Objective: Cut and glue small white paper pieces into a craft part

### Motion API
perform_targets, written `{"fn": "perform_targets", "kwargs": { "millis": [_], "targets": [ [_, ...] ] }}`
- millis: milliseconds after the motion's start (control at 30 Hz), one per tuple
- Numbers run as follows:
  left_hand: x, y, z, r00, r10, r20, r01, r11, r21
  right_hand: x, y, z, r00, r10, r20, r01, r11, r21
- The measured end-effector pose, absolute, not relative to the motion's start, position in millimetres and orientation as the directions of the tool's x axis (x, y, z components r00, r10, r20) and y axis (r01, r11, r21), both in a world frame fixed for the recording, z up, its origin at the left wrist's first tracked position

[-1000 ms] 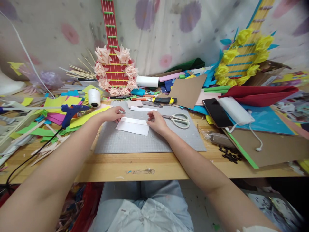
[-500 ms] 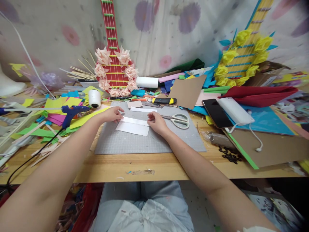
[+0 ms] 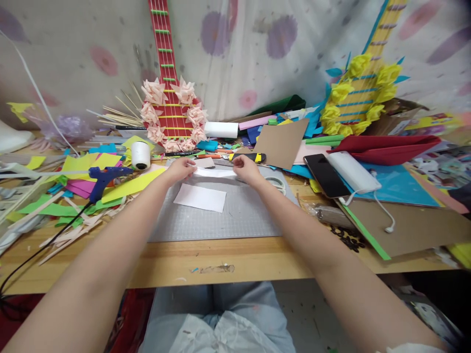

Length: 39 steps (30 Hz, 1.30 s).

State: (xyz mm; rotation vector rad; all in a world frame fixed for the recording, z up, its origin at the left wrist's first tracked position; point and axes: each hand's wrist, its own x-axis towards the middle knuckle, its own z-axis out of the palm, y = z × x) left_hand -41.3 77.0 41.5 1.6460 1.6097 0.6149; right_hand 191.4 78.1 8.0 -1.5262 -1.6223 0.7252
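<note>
My left hand and my right hand are closed on opposite ends of a narrow white paper strip, near the back of the grey cutting mat. Closer to me on the mat lies a white paper rectangle, apart from both hands. Scissors rest at the mat's right side, their blades mostly hidden behind my right hand. Just beyond my fingers are a small beige card piece and a yellow and black utility knife.
A blue glue gun lies among coloured paper scraps on the left. Behind the mat stands a red paper guitar with pink flowers; a yellow guitar leans farther right. A phone and white power bank lie on the right.
Both hands have moved back, away from me, carrying the white strip off the paper rectangle. The rectangle stays on the mat, and my right arm now covers much of the scissors.
</note>
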Motion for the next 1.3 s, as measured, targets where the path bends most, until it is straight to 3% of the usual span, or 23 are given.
{"fn": "perform_targets", "kwargs": {
  "millis": [167,267,333,433,567,700,800,900,1300],
  "targets": [
    [-26.1,90.2,23.7,-0.025,0.999,-0.036,0.780,0.042,0.624,199.1,103.9,0.5,0.049,0.988,0.149,0.639,0.084,-0.764],
    [-20.0,88.6,18.6,-0.093,0.989,0.113,0.850,0.020,0.527,202.9,105.8,-1.8,0.035,0.987,0.157,0.648,0.097,-0.755],
    [-17.4,84.9,17.0,-0.049,0.969,0.242,0.883,-0.071,0.463,207.2,101.9,1.0,0.003,0.986,0.169,0.657,0.125,-0.743],
    [-13.1,79.0,16.2,0.193,0.928,0.319,0.885,-0.306,0.352,217.2,91.5,10.1,-0.097,0.979,0.181,0.711,0.195,-0.676],
    [-3.7,73.8,15.2,0.472,0.840,0.269,0.817,-0.531,0.223,229.4,78.3,22.3,-0.364,0.918,0.158,0.807,0.395,-0.440],
    [5.0,72.2,11.8,0.507,0.844,0.174,0.821,-0.535,0.202,229.9,73.2,25.6,-0.517,0.847,0.121,0.833,0.531,-0.156],
    [7.3,71.6,10.5,0.501,0.852,0.149,0.826,-0.523,0.210,226.5,74.0,23.0,-0.526,0.841,0.122,0.843,0.535,-0.051],
    [7.5,70.8,11.9,0.493,0.860,0.134,0.830,-0.511,0.224,225.8,75.9,19.8,-0.483,0.861,0.157,0.868,0.494,-0.042],
    [10.0,74.4,10.9,0.452,0.882,0.133,0.843,-0.471,0.258,226.3,81.1,23.7,-0.412,0.888,0.203,0.870,0.450,-0.202]
  ]
}}
